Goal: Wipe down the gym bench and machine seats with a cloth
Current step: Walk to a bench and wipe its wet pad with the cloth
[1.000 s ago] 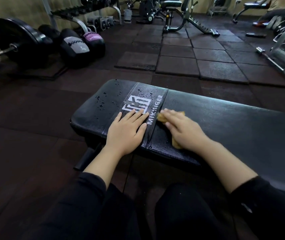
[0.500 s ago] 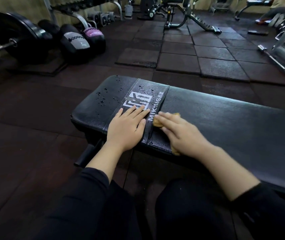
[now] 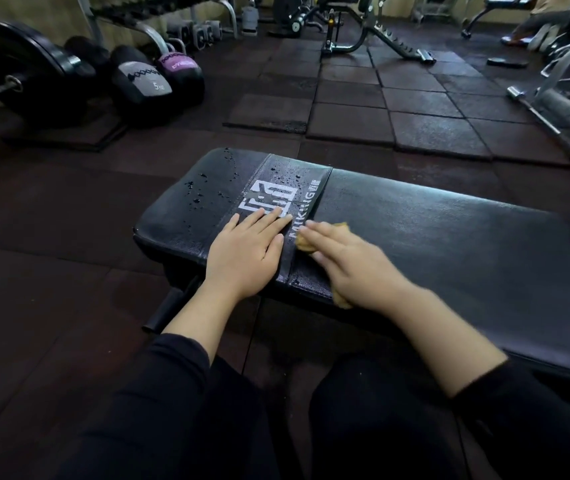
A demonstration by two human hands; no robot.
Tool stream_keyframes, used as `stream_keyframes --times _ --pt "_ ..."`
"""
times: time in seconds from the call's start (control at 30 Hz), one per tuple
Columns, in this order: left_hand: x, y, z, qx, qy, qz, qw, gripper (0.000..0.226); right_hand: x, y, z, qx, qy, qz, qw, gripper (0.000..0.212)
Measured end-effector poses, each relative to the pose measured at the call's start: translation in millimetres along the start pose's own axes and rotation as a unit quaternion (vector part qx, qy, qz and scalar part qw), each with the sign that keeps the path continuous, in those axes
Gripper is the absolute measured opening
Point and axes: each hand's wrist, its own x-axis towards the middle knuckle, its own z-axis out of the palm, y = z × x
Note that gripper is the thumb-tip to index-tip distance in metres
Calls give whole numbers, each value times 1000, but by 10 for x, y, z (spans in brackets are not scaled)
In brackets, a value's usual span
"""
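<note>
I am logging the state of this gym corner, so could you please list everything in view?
bench: one, black, front centre
water droplets: many, clear, bench's left end
cloth: one, tan, under right hand
barbell plate: one, black, far left
medicine balls: at least two, black with grey or purple panels, beside plate
adjustable bench: one, black, far centre
floor tiles: many, dark
left hand: flat on bench
right hand: presses cloth

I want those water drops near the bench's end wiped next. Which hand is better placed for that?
The right hand, probably: it already presses the yellow cloth on the bench, beside the logo strip. The left hand lies flat and bare between cloth and drops, so it would need to lift away first.
</note>
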Motion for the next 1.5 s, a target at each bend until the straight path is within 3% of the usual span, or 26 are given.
stream_keyframes --times 0.07,0.2,0.33,0.47,0.53,0.6,0.73,0.87,1.07,1.23,1.37,1.5 --pt "5 -5 7 -1 3 3 1000 69 -203 -180 57 -14 21 -50 998 44" --pt "-2 0 5 -4 2 -5 1000 58 -746 12 -131 -39 -44 -160 985 44" --pt "7 9 -7 -9 -7 -11 1000 57 -851 399 -407 -10 -52 -77 996 45" --pt "17 -1 14 0 -3 -9 1000 57 -508 210 -201 -11 2 -24 1000 48" --pt "11 -11 18 3 1 -3 1000 60 -449 -54 -14 -42 7 -71 997 47" --pt "12 -11 13 1 3 3 1000 63 -573 -175 75 -74 -39 -157 984 51" --pt "24 -9 4 -8 -7 -2 1000 57 -865 64 -77 -127 -84 -239 959 66" --pt "36 -35 -25 -13 -17 -2 1000 57 -841 70 -156 -40 -74 -209 974 71" --pt "84 -72 -102 -5 -78 -37 996 46 -516 11 -194 165 26 -92 982 44" --pt "169 -362 -201 6 -85 -116 989 48 319 -8 -63 179 99 11 979 43" --pt "223 -418 -194 10 -74 -124 989 49 992 -4 44 122 50 35 991 44" --pt "315 -517 -194 20 -79 -145 986 48 1331 111 139 23 -102 71 992 46"
